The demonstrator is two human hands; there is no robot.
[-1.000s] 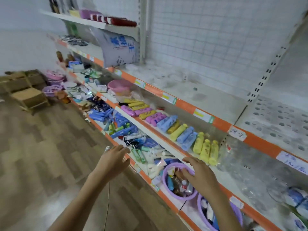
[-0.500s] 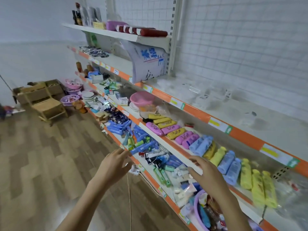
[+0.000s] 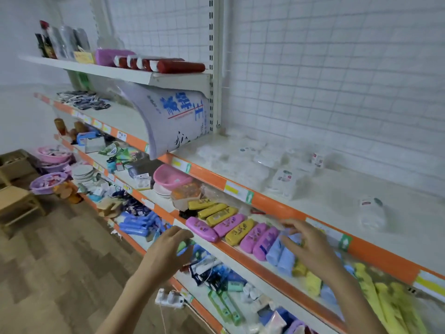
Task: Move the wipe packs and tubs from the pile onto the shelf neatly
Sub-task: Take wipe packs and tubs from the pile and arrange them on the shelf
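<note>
Both hands, left hand (image 3: pixel 168 251) and right hand (image 3: pixel 310 247), hover loosely spread, seemingly holding nothing.

1. Lifted from above the purple tubs on the low shelf: right hand (image 3: pixel 310 247), now spread before the row of purple and yellow oblong cases (image 3: pixel 231 227).
2. Raised alongside: left hand (image 3: pixel 168 251), fingers loose, holding nothing.
3. Brought into view: blurred white wipe packs (image 3: pixel 284 179) on the orange-edged white metal shelf (image 3: pixel 277 203).
</note>
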